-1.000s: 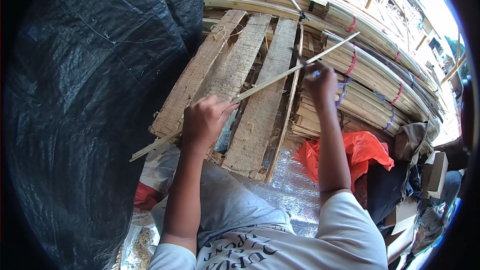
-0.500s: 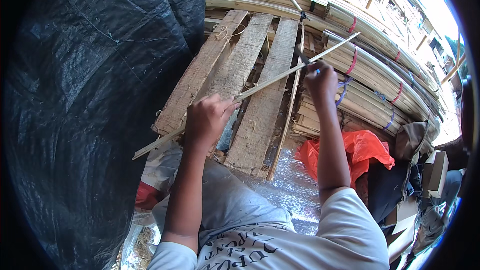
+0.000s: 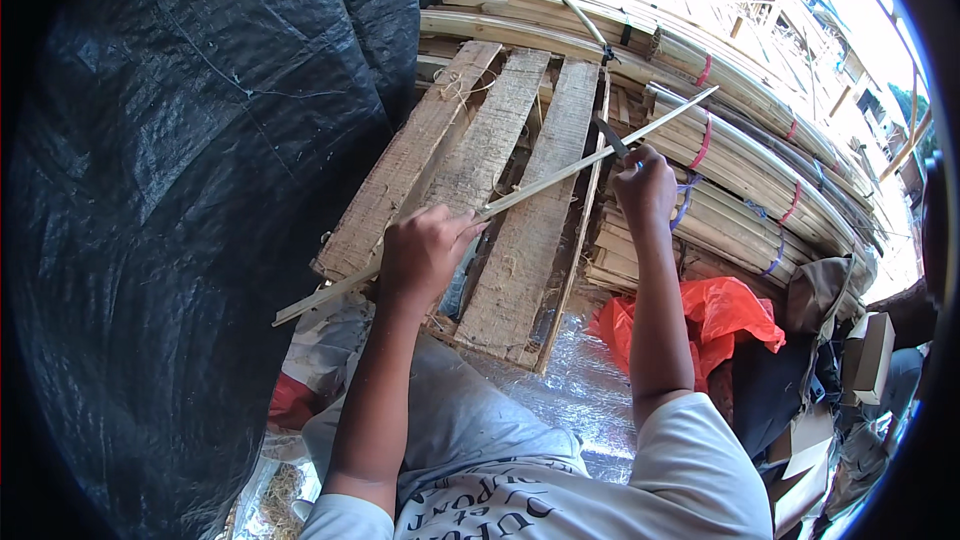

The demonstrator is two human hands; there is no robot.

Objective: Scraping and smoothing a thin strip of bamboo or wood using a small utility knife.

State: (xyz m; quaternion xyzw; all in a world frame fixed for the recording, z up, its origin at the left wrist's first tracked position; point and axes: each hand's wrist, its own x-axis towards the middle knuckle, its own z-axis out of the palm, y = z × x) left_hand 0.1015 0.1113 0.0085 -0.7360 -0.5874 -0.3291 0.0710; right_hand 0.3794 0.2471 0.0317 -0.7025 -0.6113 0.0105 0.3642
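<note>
Wood strip point(image 3: 560, 173), long and pale, is seen in the head view slanted across a slatted pallet point(image 3: 518, 265), from lower left to upper right; whether it is rested on the boards cannot be told. It is grasped by the left hand point(image 3: 430, 252), fingers curled round it, one end left jutting past the wrist. A dark-bladed knife point(image 3: 608, 135) is clenched in the right hand point(image 3: 645, 185), its handle mostly hidden. The strip is crossed by the blade; contact cannot be made out. Bundled slats point(image 3: 760, 162), bound with coloured bands point(image 3: 704, 140), are stacked beyond. A red plastic bag point(image 3: 735, 325) is seen beside the right forearm; the left side is filled by black tarp point(image 3: 200, 190).
</note>
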